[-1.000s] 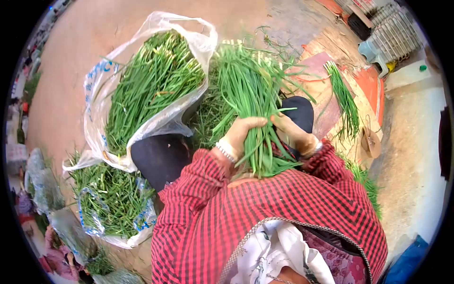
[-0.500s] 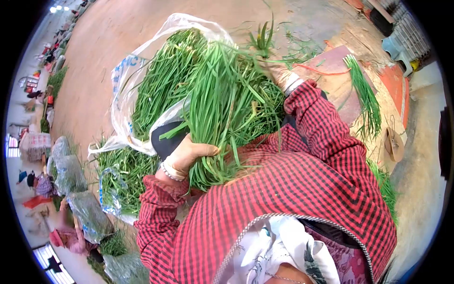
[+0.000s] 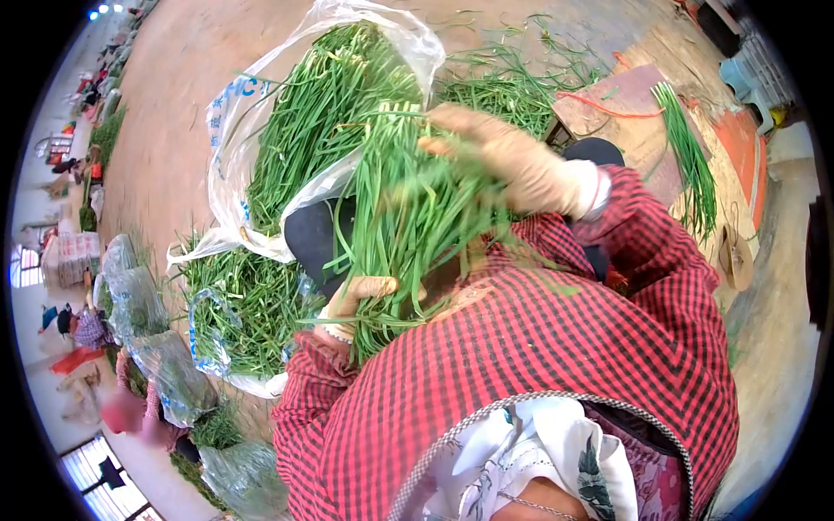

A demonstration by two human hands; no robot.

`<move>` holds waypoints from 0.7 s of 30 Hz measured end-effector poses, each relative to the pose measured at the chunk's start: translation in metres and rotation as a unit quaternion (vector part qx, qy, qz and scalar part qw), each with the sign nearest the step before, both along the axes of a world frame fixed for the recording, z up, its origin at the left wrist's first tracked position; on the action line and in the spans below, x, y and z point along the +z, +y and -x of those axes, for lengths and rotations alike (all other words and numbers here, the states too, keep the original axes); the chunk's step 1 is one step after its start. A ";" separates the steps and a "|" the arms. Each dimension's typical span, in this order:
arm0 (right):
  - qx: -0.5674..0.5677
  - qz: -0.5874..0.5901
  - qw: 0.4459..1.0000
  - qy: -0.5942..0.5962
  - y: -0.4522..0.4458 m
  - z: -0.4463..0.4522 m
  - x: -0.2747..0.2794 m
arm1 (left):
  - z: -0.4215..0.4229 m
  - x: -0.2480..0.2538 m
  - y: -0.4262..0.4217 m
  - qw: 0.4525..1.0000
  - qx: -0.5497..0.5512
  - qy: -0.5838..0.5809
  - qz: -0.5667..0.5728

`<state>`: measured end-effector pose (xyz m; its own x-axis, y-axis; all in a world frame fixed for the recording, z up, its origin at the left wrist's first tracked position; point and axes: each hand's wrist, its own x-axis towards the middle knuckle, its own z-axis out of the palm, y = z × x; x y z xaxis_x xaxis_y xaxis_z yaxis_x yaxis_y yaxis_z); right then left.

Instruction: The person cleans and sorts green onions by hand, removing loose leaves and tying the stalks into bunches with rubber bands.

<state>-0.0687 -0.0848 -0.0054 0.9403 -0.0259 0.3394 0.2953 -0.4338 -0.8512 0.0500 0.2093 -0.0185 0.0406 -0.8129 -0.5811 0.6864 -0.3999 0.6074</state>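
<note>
My gloved left hand (image 3: pixel 360 300) is closed around the lower, leafy part of a bunch of garlic chives (image 3: pixel 395 200). The bunch stands over my lap with its pale cut ends at the top. My gloved right hand (image 3: pixel 521 165), somewhat blurred, is beside those upper ends with its fingers stretched towards them. Whether the fingertips touch the stalks I cannot tell. Behind the bunch, a white plastic bag (image 3: pixel 228 165) lies spread open with more chives (image 3: pixel 304 130) piled in it. Loose leaf trimmings (image 3: pixel 248 304) lie in front of the bag.
Scattered chives (image 3: pixel 512 95) lie on the floor ahead. To the right, a small bunch (image 3: pixel 691 165) rests across a reddish board (image 3: pixel 599 113) with an orange tie (image 3: pixel 599 102). Filled plastic bags (image 3: pixel 174 373) line the left, near another person (image 3: pixel 135 408).
My right hand has come inward from the far right side to the upper ends of the bunch. Leaves it was beside now lie on the floor. My left hand still grips the lower part.
</note>
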 end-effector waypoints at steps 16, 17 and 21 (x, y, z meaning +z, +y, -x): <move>-0.346 -0.097 0.926 0.113 -0.077 -0.028 -0.008 | 0.003 -0.009 0.014 0.998 -0.033 -0.050 -0.011; -0.376 -0.039 0.907 0.185 -0.092 -0.017 0.004 | 0.004 0.004 0.011 0.989 -0.034 -0.144 0.008; -0.291 0.104 0.904 0.295 -0.112 -0.005 -0.030 | -0.006 0.018 0.010 0.993 -0.037 -0.102 -0.052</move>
<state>-0.0633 -0.1967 -0.0356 0.8070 -0.5679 -0.1618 -0.5128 -0.5381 -0.6689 0.0561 0.2189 -0.0004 0.1087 -0.7542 -0.6475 0.5192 -0.5124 0.6840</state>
